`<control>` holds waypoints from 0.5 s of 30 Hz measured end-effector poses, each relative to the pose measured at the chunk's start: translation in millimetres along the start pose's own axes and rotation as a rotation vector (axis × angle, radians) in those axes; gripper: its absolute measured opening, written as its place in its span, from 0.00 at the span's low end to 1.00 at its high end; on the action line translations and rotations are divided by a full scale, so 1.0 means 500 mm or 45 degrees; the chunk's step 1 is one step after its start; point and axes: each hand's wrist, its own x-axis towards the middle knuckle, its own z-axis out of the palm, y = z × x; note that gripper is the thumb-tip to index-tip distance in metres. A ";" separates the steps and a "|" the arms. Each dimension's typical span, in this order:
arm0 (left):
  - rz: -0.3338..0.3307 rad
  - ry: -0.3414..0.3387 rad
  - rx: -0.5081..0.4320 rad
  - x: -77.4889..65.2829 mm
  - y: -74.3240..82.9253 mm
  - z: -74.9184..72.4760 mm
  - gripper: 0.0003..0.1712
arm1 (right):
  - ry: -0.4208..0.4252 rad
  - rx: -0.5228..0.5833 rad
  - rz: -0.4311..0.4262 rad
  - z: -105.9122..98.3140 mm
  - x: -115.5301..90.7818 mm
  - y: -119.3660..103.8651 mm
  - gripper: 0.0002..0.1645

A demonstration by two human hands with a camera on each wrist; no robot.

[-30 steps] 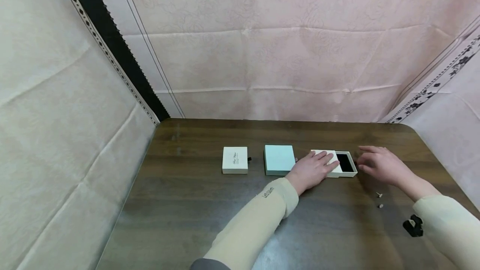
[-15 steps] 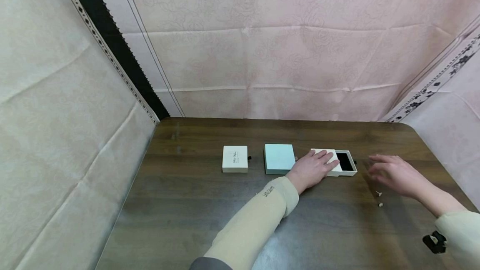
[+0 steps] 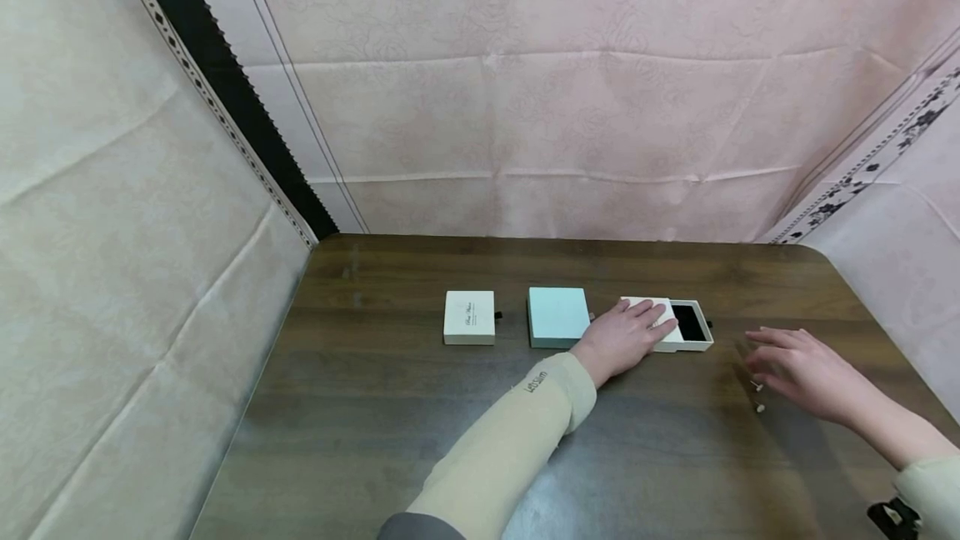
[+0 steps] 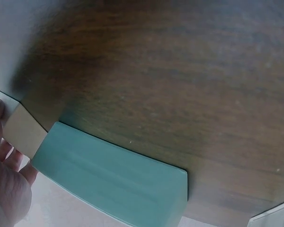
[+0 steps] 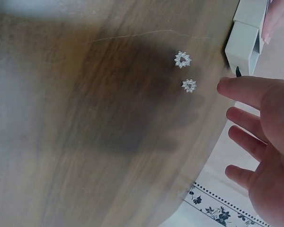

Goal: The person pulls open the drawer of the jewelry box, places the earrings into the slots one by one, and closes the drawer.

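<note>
My left hand [image 3: 618,342] holds the white sliding gift box [image 3: 667,345] at its sleeve, fingers across the top. In the left wrist view the thumb lies along one side of this box [image 4: 26,130]. The tray [image 3: 697,345] is pulled partway out to the right, showing a black lining. My right hand [image 3: 806,373] hovers over the table at the right, fingers loosely bent and holding nothing. Below its fingertips lie two small flower-shaped stud earrings with sparkling stones: one [image 5: 182,59] has a heart-shaped centre, and a smaller one [image 5: 189,85] sits beside it.
A turquoise box [image 3: 558,317] stands just left of the left hand, close to the white box. Farther left is a second white box [image 3: 469,317], closed, with printed text and a black pull tab. Patterned cloth [image 3: 525,123] hangs behind the wooden table [image 3: 360,407].
My right hand has drawn back from the tray's end, moving right and toward me, to above the earrings. The left hand and the boxes stay in place.
</note>
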 end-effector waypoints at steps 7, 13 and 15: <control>-0.001 -0.019 0.000 -0.004 -0.002 -0.006 0.30 | 0.016 -0.006 -0.005 0.000 -0.021 0.006 0.15; -0.008 -0.013 -0.009 -0.003 -0.002 -0.006 0.30 | 0.058 0.010 0.014 0.010 -0.041 0.010 0.29; -0.008 -0.008 -0.013 -0.002 -0.001 -0.005 0.30 | 0.074 0.020 0.022 0.015 -0.048 0.010 0.40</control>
